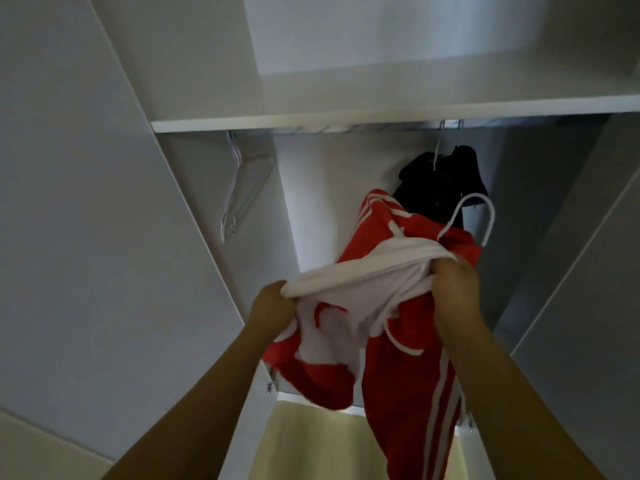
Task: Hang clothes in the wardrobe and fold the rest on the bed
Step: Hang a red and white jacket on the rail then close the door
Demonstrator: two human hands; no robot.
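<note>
**Fitting the red jacket onto its hanger**

Hanging step in hand, at the open wardrobe (346, 123). Left hand (273, 306) clenched on the white lining at one side of the red jacket (408, 358); right hand (453, 285) gripping the bunched collar. White hanger (485, 216) poking up from the jacket's neck, hook free, below the rail (363, 128). Dark garment (440, 178) already hung; spare hangers (242, 181) at the left. Next, probably: seat the shoulders evenly on the hanger, then lift the hook onto the rail beside the dark garment.

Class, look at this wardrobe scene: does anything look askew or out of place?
The red garment with white stripes is bunched between both hands, white lining showing, and its white hanger hook tilts, not yet on the rail.
</note>
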